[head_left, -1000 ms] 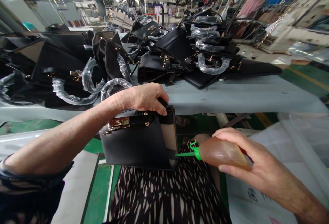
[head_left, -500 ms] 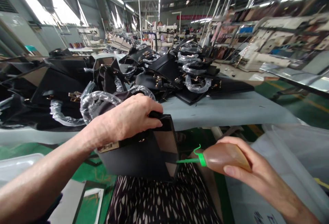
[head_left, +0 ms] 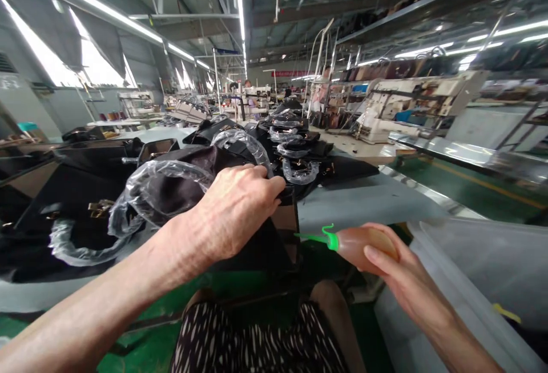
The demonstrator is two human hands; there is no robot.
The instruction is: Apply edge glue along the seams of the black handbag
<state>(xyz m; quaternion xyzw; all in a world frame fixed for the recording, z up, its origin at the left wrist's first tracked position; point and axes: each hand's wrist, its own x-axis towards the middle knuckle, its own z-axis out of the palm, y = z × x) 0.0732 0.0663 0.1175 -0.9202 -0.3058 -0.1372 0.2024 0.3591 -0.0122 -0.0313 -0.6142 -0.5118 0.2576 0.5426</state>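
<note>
My left hand is closed on the upper edge of a black handbag, which hangs at the near edge of the table. Clear plastic wraps the bag's looped handles. A beige panel shows on its right end, and my left hand and forearm hide much of the rest. In my right hand lies a squeeze bottle of amber-brown liquid, fingers wrapped round it. Its thin green nozzle points left, with the tip close to the bag's right end; whether they touch I cannot tell.
More black handbags with plastic-wrapped handles are heaped on the pale table. Others lie at the left, close to my forearm. A large translucent bin stands at my right. Sewing machines fill the background, where a person stands.
The view has tilted up and shifted right. My left hand has raised the handbag from above my lap to the table edge. The bottle has risen with it, its nozzle still near the bag's end.
</note>
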